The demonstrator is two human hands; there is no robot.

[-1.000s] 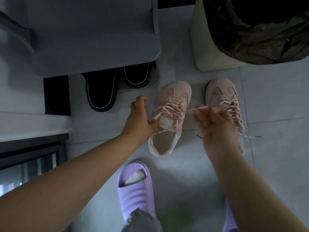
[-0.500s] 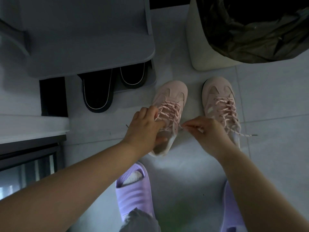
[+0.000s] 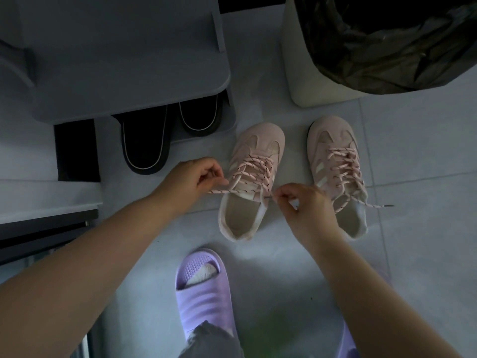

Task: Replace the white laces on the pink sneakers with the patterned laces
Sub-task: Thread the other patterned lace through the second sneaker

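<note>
The tiled floor carries two pink sneakers, a black slipper and a white bin.

We see matt, suede-like uppers on the left pink low-top sneaker and its right twin. Pink dark-flecked cord laces look woven. The lilac slide sandal looks smooth, rubbery; the black bin liner, crinkled glossy plastic.

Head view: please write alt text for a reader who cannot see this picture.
The left hand and right hand each pinch an end of the patterned lace on a pink sneaker standing on the floor. A second sneaker, already laced, stands beside it; a bin and purple slipper are nearby.
</note>
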